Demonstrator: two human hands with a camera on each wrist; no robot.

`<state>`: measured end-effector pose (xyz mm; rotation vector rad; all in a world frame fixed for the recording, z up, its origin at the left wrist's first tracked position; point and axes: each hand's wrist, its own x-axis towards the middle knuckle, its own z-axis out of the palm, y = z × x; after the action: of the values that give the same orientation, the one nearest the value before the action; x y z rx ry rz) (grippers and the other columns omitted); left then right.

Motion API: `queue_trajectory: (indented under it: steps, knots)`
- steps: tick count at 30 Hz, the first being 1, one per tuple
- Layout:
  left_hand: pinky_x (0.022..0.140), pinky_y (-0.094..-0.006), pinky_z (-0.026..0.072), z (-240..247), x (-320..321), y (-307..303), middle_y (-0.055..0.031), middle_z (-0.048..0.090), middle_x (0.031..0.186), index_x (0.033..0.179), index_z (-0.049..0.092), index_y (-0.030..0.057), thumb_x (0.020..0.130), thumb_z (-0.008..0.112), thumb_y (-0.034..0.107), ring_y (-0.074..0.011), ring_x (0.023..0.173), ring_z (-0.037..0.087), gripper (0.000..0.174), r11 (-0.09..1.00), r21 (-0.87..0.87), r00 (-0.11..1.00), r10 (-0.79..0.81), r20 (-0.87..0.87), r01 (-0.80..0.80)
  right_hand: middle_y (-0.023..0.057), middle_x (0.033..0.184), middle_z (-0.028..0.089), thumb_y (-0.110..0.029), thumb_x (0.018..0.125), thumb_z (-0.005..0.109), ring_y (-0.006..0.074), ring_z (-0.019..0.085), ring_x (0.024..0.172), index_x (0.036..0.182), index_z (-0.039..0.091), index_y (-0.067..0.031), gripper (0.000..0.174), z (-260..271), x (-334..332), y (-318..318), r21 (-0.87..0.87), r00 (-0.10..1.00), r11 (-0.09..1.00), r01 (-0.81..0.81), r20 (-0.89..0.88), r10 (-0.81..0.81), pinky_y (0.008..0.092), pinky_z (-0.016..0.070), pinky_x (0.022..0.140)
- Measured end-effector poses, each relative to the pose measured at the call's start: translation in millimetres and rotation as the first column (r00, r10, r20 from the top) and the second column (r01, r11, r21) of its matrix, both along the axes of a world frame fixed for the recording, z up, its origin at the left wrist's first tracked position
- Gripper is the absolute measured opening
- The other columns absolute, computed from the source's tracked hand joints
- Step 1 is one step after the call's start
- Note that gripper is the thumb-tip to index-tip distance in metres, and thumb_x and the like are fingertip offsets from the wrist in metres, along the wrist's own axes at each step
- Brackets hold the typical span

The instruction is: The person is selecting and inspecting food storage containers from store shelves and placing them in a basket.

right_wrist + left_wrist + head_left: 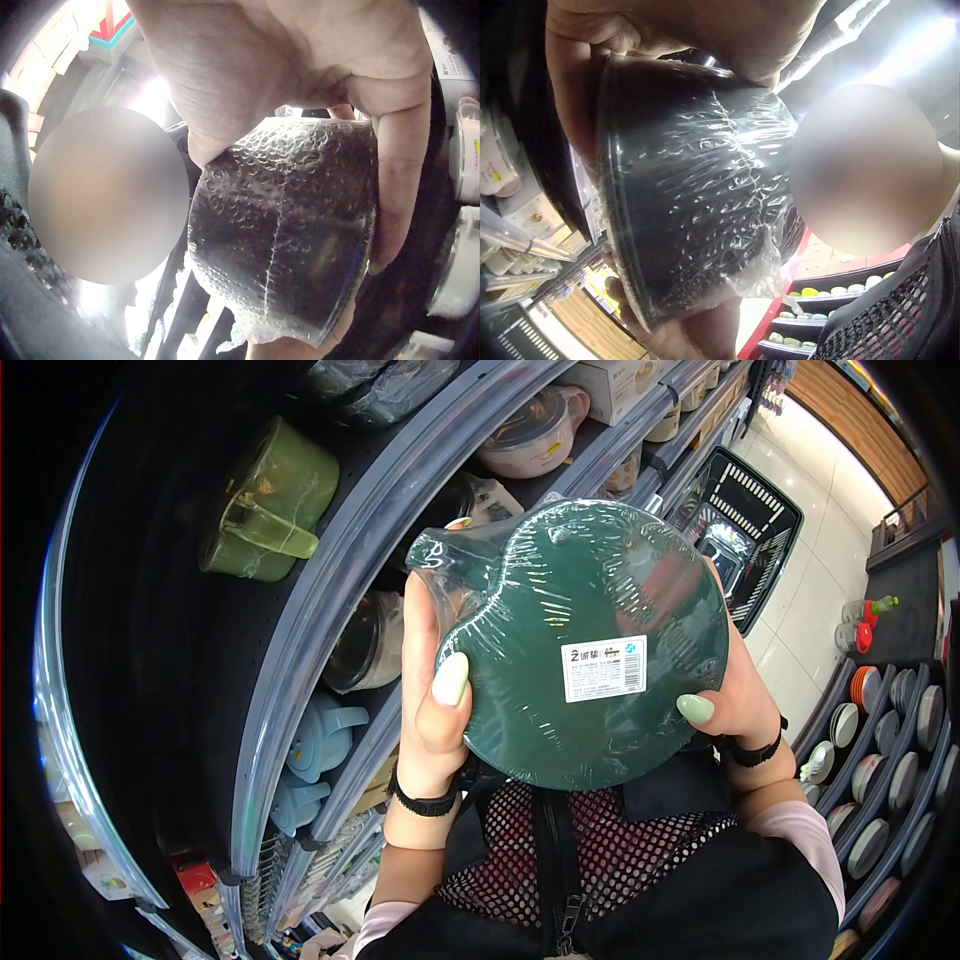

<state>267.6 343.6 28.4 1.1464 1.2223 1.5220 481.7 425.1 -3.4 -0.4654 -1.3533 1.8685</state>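
Observation:
A dark green lidded bowl, sealed in clear shrink wrap, is held up in front of the chest by both hands. Its round flat face, with a white barcode label, points at the head camera. A handle-like bulge under the wrap sticks out at its upper left. My left hand grips the left side, thumb on the flat face. On the opposite side my right hand grips it, thumb near the lower edge. The wrapped side wall curves between the fingers in the left wrist view, its wrinkled plastic bunched at one end.
Shelves at left bear a green lidded pot, a pink-handled bowl and light blue cups. A black shopping basket is beyond the bowl. Racks of plates stand at right on the tiled floor.

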Motion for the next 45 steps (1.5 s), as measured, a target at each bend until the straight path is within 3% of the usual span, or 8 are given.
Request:
queue_trajectory:
  steps: [17, 21, 25, 30, 36, 40, 43, 45]
  knots:
    - [0.109, -0.0377, 0.0332, 0, 3, 5, -0.0184, 0.033, 0.148, 0.152, 0.012, 0.0002, 0.082, 0.057, 0.050, -0.0270, 0.133, 0.040, 0.098, 1.000, 0.021, 1.000, 0.001, 0.018, -0.001, 0.0148, 0.140, 0.042, -0.026, 0.067, 0.078, 0.0251, 0.041, 0.132, 0.146, 0.023, 0.0001, 0.100, -6, 4, 7, 0.129, 0.999, 0.992, 0.014, 0.048, -0.020, 0.0390, 0.0317, 0.110]
    - [0.107, -0.0374, 0.0338, -12, -4, 16, -0.0217, 0.038, 0.144, 0.154, 0.006, 0.0077, 0.093, 0.052, 0.047, -0.0268, 0.130, 0.044, 0.086, 1.000, -0.010, 0.966, 0.016, -0.258, -0.019, 0.0114, 0.135, 0.047, -0.021, 0.062, 0.082, 0.0239, 0.050, 0.123, 0.148, 0.026, -0.0038, 0.105, -4, 11, 16, 0.215, 0.984, 0.967, 0.139, 0.078, -0.159, 0.0363, 0.0399, 0.103]
    - [0.098, -0.0401, 0.0440, -31, -16, 22, -0.0233, 0.042, 0.141, 0.155, 0.010, 0.0114, 0.097, 0.040, 0.057, -0.0289, 0.120, 0.055, 0.079, 0.982, -0.179, 0.984, -0.091, -0.152, 0.063, 0.0143, 0.126, 0.054, -0.007, 0.042, 0.085, 0.0321, 0.060, 0.109, 0.133, 0.056, -0.0143, 0.096, -10, 23, 34, 0.906, 0.806, 0.390, 0.167, 0.102, -0.583, 0.0369, 0.0514, 0.087]
    - [0.098, -0.0408, 0.0491, -43, -5, 44, -0.0173, 0.042, 0.142, 0.152, 0.018, 0.0109, 0.096, 0.043, 0.058, -0.0282, 0.123, 0.053, 0.077, 0.946, -0.210, 0.920, -0.159, 0.358, 0.245, 0.0097, 0.123, 0.053, -0.004, 0.057, 0.077, 0.0364, 0.053, 0.115, 0.123, 0.063, -0.0267, 0.071, -30, 21, 35, 0.976, 0.822, 0.176, 0.126, -0.004, -0.569, 0.0519, 0.0464, 0.098]
    - [0.100, -0.0355, 0.0471, -56, 4, 63, -0.0109, 0.049, 0.137, 0.148, 0.026, 0.0080, 0.087, 0.071, 0.037, -0.0203, 0.124, 0.051, 0.081, 0.955, -0.130, 0.906, -0.204, 0.371, 0.268, 0.0088, 0.135, 0.049, -0.019, 0.072, 0.075, 0.0344, 0.050, 0.121, 0.123, 0.058, -0.0384, 0.057, -31, 38, 37, 1.000, 0.769, 0.021, 0.012, 0.004, -0.640, 0.0557, 0.0397, 0.105]
    - [0.104, -0.0376, 0.0429, -50, 9, 69, -0.0105, 0.049, 0.137, 0.144, 0.030, 0.0037, 0.068, 0.088, 0.031, -0.0209, 0.124, 0.051, 0.099, 0.956, -0.220, 0.977, -0.168, 0.131, 0.194, 0.0165, 0.147, 0.038, -0.014, 0.067, 0.082, 0.0387, 0.037, 0.136, 0.120, 0.057, -0.0339, 0.061, -53, 45, 50, 0.923, 0.790, 0.187, 0.336, -0.168, -0.589, 0.0572, 0.0306, 0.110]
    - [0.104, -0.0388, 0.0439, -59, 12, 77, -0.0111, 0.047, 0.138, 0.145, 0.027, 0.0041, 0.055, 0.095, 0.021, -0.0230, 0.124, 0.051, 0.114, 0.972, -0.209, 0.991, -0.087, 0.106, 0.108, 0.0288, 0.145, 0.037, -0.007, 0.068, 0.082, 0.0430, 0.051, 0.124, 0.128, 0.048, -0.0177, 0.071, -56, 50, 57, 0.736, 0.839, 0.534, 0.416, -0.083, -0.538, 0.0466, 0.0462, 0.099]
    - [0.104, -0.0391, 0.0436, -71, 8, 83, -0.0116, 0.046, 0.139, 0.146, 0.027, 0.0047, 0.054, 0.095, 0.022, -0.0236, 0.125, 0.050, 0.115, 0.982, -0.101, 0.986, -0.156, 0.055, 0.161, 0.0299, 0.139, 0.044, -0.007, 0.069, 0.082, 0.0422, 0.061, 0.111, 0.130, 0.046, -0.0136, 0.071, -60, 52, 66, 0.804, 0.807, 0.423, 0.418, -0.113, -0.580, 0.0403, 0.0531, 0.089]
